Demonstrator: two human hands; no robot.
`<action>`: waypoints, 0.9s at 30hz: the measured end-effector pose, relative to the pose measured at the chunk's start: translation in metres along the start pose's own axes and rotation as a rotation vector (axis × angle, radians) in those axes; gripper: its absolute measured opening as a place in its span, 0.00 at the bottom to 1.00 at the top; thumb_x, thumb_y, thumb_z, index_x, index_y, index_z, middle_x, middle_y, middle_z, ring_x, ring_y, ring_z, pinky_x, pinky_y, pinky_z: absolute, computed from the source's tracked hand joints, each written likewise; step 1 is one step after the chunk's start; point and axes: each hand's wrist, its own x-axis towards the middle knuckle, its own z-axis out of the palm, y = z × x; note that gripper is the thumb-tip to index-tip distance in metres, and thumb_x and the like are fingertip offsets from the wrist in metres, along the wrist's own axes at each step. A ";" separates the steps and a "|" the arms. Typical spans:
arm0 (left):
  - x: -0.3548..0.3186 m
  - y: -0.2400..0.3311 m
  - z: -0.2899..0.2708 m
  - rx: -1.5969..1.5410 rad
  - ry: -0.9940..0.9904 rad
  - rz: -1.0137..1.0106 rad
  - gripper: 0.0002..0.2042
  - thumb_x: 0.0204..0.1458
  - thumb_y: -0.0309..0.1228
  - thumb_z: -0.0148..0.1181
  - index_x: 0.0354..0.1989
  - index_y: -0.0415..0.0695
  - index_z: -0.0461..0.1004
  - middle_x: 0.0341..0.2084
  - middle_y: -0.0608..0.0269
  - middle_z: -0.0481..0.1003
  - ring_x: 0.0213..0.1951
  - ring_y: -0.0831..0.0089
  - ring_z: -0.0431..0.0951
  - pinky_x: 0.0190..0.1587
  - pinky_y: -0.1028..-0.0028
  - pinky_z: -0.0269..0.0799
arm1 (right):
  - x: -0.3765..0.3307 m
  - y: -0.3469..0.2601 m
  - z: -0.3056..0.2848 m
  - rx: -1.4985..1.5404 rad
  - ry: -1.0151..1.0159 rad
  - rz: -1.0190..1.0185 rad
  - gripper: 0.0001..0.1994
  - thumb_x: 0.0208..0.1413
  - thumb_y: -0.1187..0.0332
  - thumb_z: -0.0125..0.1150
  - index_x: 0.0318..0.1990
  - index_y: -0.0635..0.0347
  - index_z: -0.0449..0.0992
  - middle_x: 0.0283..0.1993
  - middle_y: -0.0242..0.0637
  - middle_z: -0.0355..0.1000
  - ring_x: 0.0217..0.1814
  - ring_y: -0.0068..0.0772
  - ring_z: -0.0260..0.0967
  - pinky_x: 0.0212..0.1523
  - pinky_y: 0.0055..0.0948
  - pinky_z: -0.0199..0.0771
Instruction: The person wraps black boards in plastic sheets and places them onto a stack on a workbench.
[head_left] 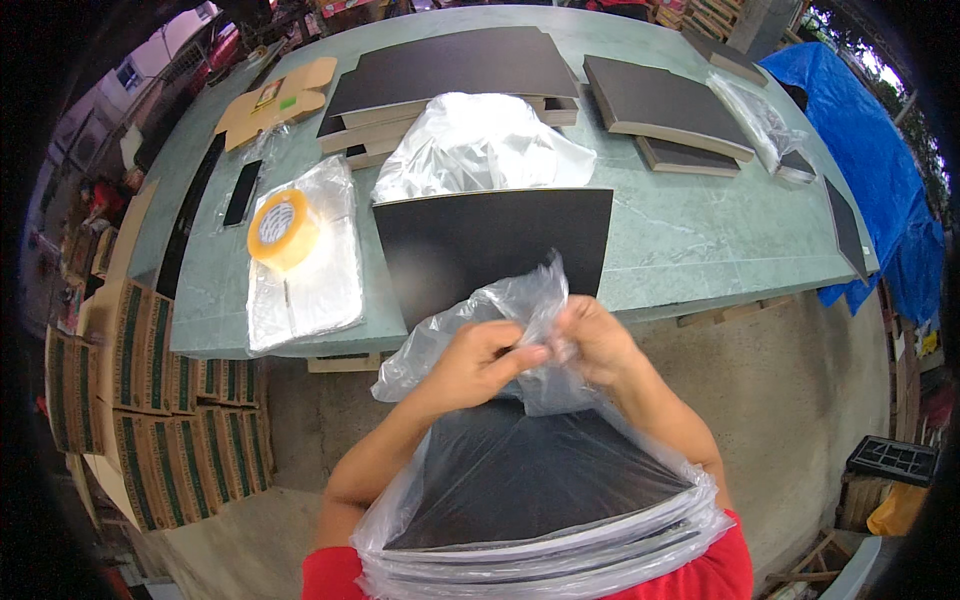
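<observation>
A clear plastic bag is bunched up in front of me. My left hand pinches its gathered end, thumb pointing right. Close beside it, my right hand is closed on the same plastic, its fingers slightly blurred. Against my red shirt, the bag's lower part covers a stack of black flat slabs with pale edges. Just beyond my hands, a black flat panel lies at the table's near edge, partly hidden by the bag. Behind that panel rests a heap of shiny clear plastic.
The green table bears stacks of black slabs at the back and more slabs at right. At left lie a yellow tape roll on folded plastic bags, a black phone and cut cardboard. Cartons stand lower left.
</observation>
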 end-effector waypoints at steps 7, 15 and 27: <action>-0.214 -0.211 -0.062 0.176 0.815 -0.891 0.07 0.37 0.25 0.53 0.24 0.34 0.73 0.17 0.60 0.71 0.21 0.75 0.69 0.24 0.75 0.65 | -0.059 -0.058 -0.059 0.300 0.289 -0.276 0.06 0.46 0.67 0.57 0.28 0.59 0.70 0.27 0.34 0.70 0.28 0.24 0.67 0.28 0.22 0.67; -0.047 -0.004 -0.051 -0.339 0.548 -0.316 0.10 0.45 0.37 0.53 0.22 0.42 0.68 0.15 0.69 0.65 0.16 0.82 0.63 0.18 0.81 0.59 | -0.007 -0.012 0.008 -0.243 -0.012 -0.008 0.08 0.49 0.65 0.55 0.24 0.60 0.68 0.21 0.29 0.65 0.22 0.17 0.61 0.24 0.15 0.60; -0.043 -0.012 -0.064 -0.245 0.244 -0.247 0.08 0.46 0.30 0.54 0.20 0.39 0.71 0.17 0.68 0.70 0.22 0.81 0.68 0.26 0.80 0.64 | -0.020 -0.035 0.008 -0.358 -0.028 0.008 0.14 0.53 0.62 0.47 0.22 0.63 0.69 0.22 0.36 0.67 0.24 0.23 0.62 0.26 0.21 0.62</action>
